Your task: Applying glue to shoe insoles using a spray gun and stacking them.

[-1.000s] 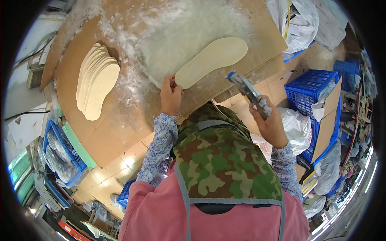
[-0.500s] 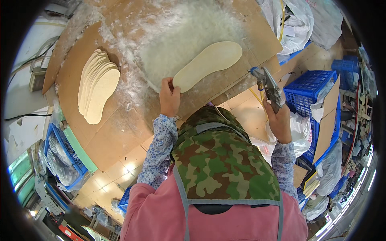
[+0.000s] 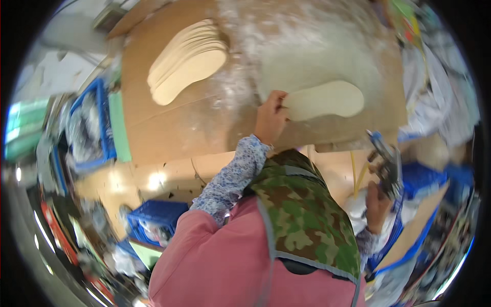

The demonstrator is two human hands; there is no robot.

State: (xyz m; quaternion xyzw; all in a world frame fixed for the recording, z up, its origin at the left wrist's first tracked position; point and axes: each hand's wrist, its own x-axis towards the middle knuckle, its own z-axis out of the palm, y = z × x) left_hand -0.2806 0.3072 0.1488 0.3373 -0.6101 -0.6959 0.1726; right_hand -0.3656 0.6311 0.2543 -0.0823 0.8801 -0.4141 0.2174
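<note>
A single pale cream insole [image 3: 327, 101] lies over the whitish, fibre-coated patch of the cardboard-covered table. My left hand [image 3: 271, 116] pinches its left end between thumb and fingers. Low on the right, beyond the table's near edge, my right hand [image 3: 377, 209] grips a metal spray gun [image 3: 388, 166] with a blue tip. Blur hides whether a finger presses the trigger. The gun is apart from the insole, its tip raised toward the table. Over on the left of the table rests a fanned stack of similar insoles [image 3: 189, 64].
Cardboard [image 3: 179, 128] covers the table. A blue crate with plastic bags [image 3: 87, 125] stands left, another blue crate [image 3: 156, 220] below. White sacks [image 3: 429, 92] fill the far right. A yellow hose [image 3: 354, 174] hangs below the gun; more crates stand beside it.
The whole view has turned and shifted, with blur. My left hand still pinches the insole, which now lies nearly level in the picture. The spray gun, still in my right hand, appears lower and farther right.
</note>
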